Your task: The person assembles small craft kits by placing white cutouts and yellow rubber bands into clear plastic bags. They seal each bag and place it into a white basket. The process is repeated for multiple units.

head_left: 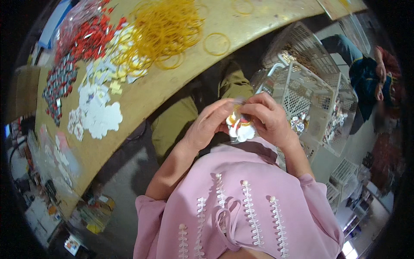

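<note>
My left hand (210, 125) and my right hand (269, 117) meet in front of my chest, both gripping a small bundle of white flower-shaped cards (240, 128) with red and yellow parts, seemingly ringed by a yellow rubber band. The fingers of both hands pinch its top edge. On the wooden table (172, 82) to my left lie a heap of yellow rubber bands (166, 28), white flower-shaped cards (100, 116), and piles of red pieces (88, 39).
White plastic crates (308, 82) stand to my right, holding finished bundles (299, 123). Another person (371, 77) sits beyond them. Stacked crates (343, 175) stand further right. Boxes and clutter (92, 213) lie on the floor under the table.
</note>
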Available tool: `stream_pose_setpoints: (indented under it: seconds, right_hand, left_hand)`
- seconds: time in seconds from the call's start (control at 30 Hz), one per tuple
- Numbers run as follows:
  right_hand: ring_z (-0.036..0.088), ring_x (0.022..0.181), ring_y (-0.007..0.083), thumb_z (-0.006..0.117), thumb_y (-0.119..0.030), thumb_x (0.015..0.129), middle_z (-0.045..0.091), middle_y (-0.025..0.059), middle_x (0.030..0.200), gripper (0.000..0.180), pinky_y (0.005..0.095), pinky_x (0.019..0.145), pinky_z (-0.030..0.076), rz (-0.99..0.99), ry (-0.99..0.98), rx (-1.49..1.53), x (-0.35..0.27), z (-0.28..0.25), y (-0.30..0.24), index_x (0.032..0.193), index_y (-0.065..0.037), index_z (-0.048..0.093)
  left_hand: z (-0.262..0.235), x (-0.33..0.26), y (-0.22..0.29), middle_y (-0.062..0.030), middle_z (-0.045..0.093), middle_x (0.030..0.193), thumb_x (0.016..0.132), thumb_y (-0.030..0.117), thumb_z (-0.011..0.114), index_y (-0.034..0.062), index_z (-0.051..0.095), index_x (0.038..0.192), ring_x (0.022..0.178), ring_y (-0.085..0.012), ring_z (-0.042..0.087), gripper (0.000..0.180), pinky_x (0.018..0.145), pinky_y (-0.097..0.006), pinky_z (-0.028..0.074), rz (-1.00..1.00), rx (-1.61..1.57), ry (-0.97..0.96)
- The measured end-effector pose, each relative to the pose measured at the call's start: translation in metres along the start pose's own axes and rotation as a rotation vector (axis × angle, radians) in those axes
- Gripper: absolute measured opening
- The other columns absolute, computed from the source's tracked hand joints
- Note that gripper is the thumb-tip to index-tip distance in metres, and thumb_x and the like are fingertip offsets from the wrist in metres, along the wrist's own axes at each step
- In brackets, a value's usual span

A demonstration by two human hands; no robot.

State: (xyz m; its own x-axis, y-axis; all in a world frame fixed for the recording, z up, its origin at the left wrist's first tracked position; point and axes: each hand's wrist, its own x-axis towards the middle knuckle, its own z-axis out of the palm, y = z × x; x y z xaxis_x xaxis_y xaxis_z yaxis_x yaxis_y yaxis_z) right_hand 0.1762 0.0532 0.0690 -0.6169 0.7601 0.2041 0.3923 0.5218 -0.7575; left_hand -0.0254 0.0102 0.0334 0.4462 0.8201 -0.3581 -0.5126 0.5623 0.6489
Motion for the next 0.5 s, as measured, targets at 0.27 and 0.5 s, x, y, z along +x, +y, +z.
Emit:
stream_pose_setpoints:
  seconds: [0.27, 0.5]
  right_hand:
    - [0.063, 0.089, 0.0111, 0.061, -0.014, 0.094, 0.063, 0.0037, 0.107, 0.025, 0.0256, 0.073, 0.053, 0.576, 0.142, 0.839, 0.006, 0.028, -0.005, 0.117, -0.002, 0.059]
    - [0.063, 0.072, 0.0089, 0.068, -0.008, 0.089, 0.066, 0.0026, 0.085, 0.015, 0.0248, 0.058, 0.053, 0.717, 0.014, 1.101, -0.007, 0.037, -0.002, 0.102, -0.001, 0.064]
  left_hand:
    - [-0.008, -0.032, -0.001, -0.0027, 0.063, 0.103, 0.096, 0.005, 0.055, -0.0009, 0.055, 0.119, 0.093, -0.0053, 0.06, 0.024, 0.079, -0.023, 0.052, 0.257, 0.121, 0.218]
    - [-0.013, -0.036, 0.007, -0.0045, 0.066, 0.099, 0.101, 0.015, 0.05, -0.0005, 0.058, 0.116, 0.085, -0.0086, 0.063, 0.023, 0.073, -0.024, 0.054, 0.211, 0.18, 0.289]
